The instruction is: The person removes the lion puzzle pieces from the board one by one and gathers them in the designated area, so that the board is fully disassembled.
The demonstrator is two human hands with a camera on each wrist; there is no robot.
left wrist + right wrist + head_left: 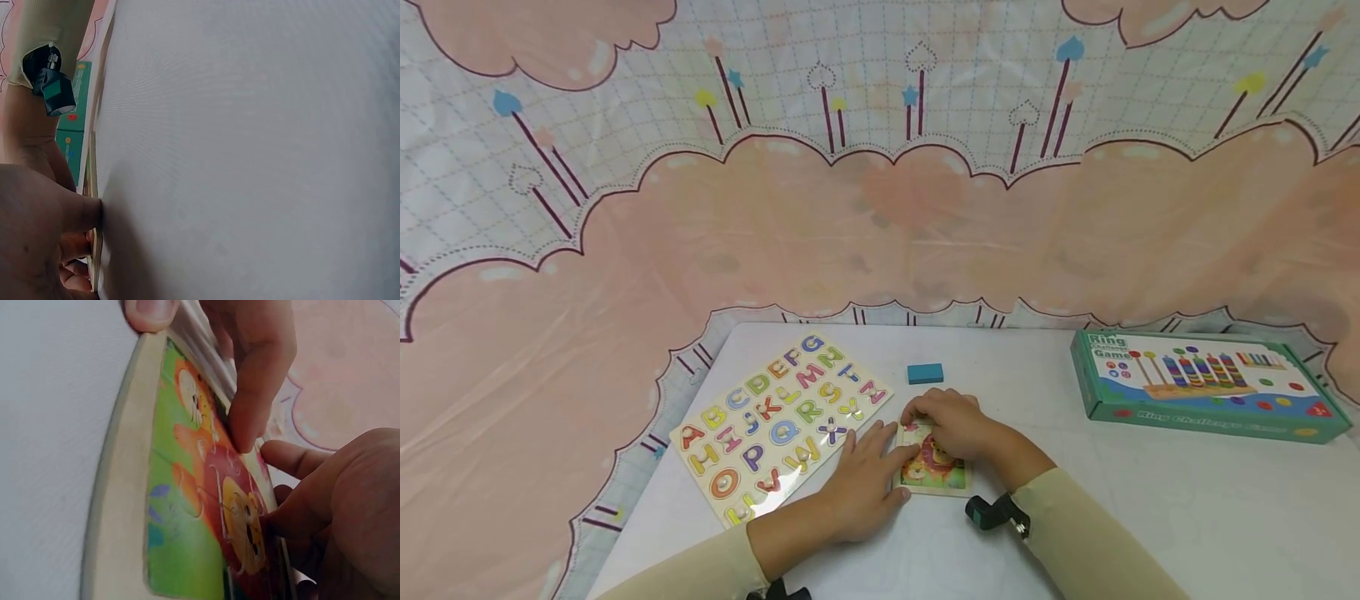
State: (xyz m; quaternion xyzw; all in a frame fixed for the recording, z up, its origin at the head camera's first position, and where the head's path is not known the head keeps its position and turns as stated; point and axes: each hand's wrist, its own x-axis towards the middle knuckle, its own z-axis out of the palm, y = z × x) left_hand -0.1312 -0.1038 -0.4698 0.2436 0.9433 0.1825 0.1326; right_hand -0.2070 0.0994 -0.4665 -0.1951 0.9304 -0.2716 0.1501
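A small wooden jigsaw puzzle (934, 475) with a lion picture and a pale frame lies on the white table. My left hand (867, 483) rests at its left side, fingers fairly straight, thumb at the near corner and index finger over the picture. In the right wrist view, the left thumb (153, 311) touches the frame's corner. My right hand (953, 423) grips the puzzle at its far side with curled fingers. Its thumb is on the lion picture (240, 519), and its index finger reaches a pink patch. The right palm hides part of the picture.
An alphabet board (775, 425) with colourful knobbed letters lies left of the puzzle, close to the left hand. Beyond the puzzle is a small blue block (925, 373). A green ring game box (1210, 387) sits at the right. A patterned cloth (880, 233) hangs behind the table.
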